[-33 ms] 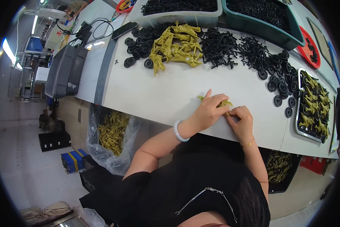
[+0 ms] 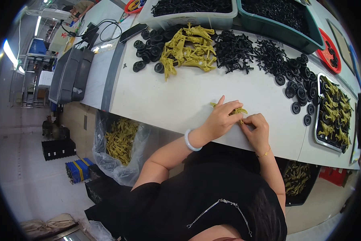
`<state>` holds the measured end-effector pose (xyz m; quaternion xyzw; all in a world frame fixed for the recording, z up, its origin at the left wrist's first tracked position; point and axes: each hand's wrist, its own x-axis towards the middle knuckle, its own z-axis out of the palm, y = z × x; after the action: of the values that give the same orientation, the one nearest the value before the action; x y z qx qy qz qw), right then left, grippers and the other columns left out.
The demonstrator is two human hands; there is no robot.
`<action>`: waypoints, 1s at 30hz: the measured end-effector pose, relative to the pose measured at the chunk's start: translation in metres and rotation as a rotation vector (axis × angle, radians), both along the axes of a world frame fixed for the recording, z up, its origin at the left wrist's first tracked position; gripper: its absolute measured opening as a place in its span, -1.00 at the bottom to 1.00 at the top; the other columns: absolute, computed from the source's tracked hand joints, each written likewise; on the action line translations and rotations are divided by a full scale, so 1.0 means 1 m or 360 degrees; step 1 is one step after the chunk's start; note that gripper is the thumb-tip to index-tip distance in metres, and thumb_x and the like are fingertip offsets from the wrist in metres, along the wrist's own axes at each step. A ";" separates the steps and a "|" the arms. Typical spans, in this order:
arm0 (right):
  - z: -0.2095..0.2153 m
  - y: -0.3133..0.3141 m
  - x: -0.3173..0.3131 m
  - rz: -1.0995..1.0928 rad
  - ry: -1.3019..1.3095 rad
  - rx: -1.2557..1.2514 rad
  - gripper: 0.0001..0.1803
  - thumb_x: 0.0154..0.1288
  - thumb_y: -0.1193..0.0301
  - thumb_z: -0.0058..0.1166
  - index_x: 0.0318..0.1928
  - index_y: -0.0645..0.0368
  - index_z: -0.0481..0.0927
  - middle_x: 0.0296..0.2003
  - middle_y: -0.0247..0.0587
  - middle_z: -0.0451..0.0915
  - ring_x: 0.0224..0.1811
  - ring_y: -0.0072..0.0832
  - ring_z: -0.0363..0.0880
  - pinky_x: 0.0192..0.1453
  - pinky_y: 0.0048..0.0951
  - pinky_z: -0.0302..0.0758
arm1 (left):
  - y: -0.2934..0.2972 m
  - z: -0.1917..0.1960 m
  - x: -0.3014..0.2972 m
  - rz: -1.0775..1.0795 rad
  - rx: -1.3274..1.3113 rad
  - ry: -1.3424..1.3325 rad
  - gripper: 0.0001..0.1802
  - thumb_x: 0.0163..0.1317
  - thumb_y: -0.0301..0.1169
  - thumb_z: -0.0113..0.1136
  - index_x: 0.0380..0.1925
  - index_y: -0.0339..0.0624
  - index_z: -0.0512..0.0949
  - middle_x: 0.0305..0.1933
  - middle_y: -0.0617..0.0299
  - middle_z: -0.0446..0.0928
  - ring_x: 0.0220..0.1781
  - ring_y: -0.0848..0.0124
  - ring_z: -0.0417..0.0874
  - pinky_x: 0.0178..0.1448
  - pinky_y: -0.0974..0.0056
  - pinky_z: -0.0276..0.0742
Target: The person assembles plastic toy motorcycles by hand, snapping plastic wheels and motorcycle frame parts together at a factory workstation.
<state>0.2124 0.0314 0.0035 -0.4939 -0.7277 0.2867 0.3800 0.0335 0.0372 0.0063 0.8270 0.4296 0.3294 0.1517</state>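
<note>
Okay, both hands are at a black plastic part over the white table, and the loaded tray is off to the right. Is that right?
Not quite: the plastic part is yellow-green, not black, as the head view shows. The left hand and right hand are at it over the white table, with the loaded tray off to the right.

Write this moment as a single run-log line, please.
left hand: holding yellow-green part | right hand: close against it | table: black wheels left of tray
</note>
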 end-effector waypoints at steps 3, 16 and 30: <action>-0.005 0.001 -0.001 0.0026 -0.0118 0.0060 -0.86 -0.08 0.59 0.28 -0.54 0.19 0.54 -0.57 -0.26 0.49 -0.42 -0.30 0.43 -0.34 -0.34 0.38 | -0.001 0.016 -0.014 0.0142 0.0017 -0.0346 -0.77 0.01 -0.62 0.20 -0.30 -0.12 0.58 0.04 0.08 0.52 0.02 0.19 0.58 0.16 -0.09 0.43; 0.002 0.002 -0.005 -0.0142 0.0033 -0.0026 -0.87 -0.01 0.62 0.25 -0.42 0.20 0.56 -0.50 -0.25 0.51 -0.41 -0.37 0.46 -0.30 -0.39 0.42 | 0.003 -0.020 -0.253 0.1624 -0.0130 -0.1403 -0.78 0.24 -0.55 0.15 -0.13 -0.28 0.41 -0.07 -0.01 0.56 0.01 0.26 0.55 0.10 0.21 0.48; 0.000 -0.001 -0.004 -0.0169 0.0070 -0.0048 -0.83 0.00 0.61 0.23 -0.36 0.18 0.56 -0.53 -0.29 0.49 -0.44 -0.43 0.45 -0.33 -0.42 0.43 | 0.047 0.025 -0.167 0.1458 0.0404 0.0504 -0.87 0.03 -0.42 0.30 -0.37 -0.08 0.62 -0.44 0.27 0.58 -0.19 0.23 0.54 -0.02 0.14 0.31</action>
<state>0.2082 0.0307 0.0036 -0.5311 -0.6875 0.2877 0.4032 -0.1339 0.0840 0.0310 0.6051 0.7230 0.2821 -0.1774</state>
